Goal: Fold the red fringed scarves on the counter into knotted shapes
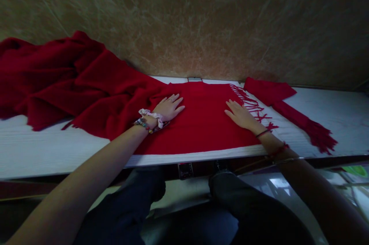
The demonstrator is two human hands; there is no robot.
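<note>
A red fringed scarf (201, 122) lies on a long white board. Its middle part is spread flat, while the left part is heaped in loose folds. My left hand (168, 108) rests palm down on the cloth where the folds meet the flat part, fingers stretched out. Near the fringed end, my right hand (240, 114) also lies flat on the scarf with its fingers extended. The fringe (249, 101) sticks out beyond this hand in uneven strands. To its right is a narrower strip of red cloth (288, 110), bent over on itself, with a fringed end.
The white board (57, 156) runs across the view against a brown marbled wall (187, 18). My legs (123, 206) are below its front edge. A green object (356, 170) shows at the lower right, too little of it to name.
</note>
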